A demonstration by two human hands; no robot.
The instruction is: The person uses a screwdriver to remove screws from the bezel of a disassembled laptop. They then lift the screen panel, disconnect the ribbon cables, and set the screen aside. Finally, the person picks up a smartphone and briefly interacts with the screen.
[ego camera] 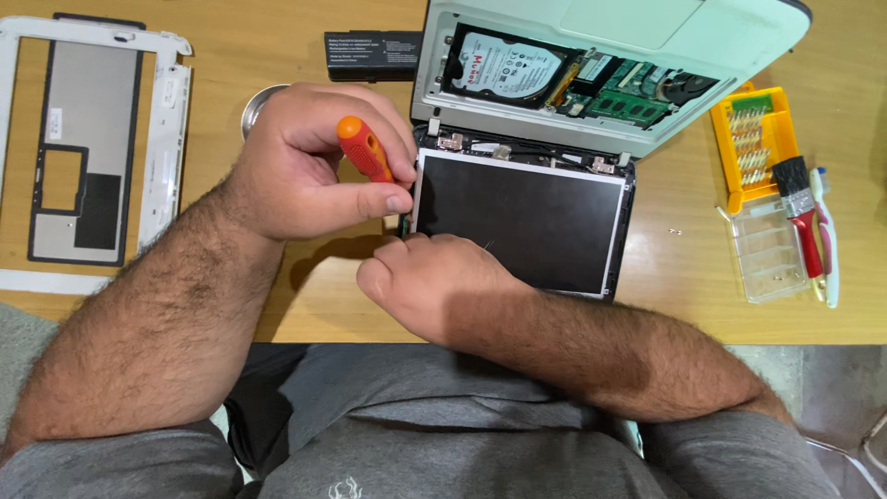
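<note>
Low in the frame's centre, your right hand (434, 282) lies knuckles-up on the worktop (305, 314), fingers curled at the left edge of the one bare screen panel (517, 226); what they pinch you cannot tell. Just above, your left hand (314, 162) pinches one orange screwdriver (365, 150), tip down. Beyond lie one opened laptop base (591, 65), one battery (372, 54), one white bezel (88, 139) upper left, and one yellow bit case (753, 139) with one brush (802, 208) at right.

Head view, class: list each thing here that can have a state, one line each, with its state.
Laptop: opened up, bottom cover off, drive and boards bare.
Screen panel: dark, bezel off, lying flat.
Bezel: detached, lying on the table.
Battery: out, lying apart.
Screwdriver: gripped in left hand, tip at panel's left edge.
Right hand: resting on panel corner.
Bit case: open.
</note>
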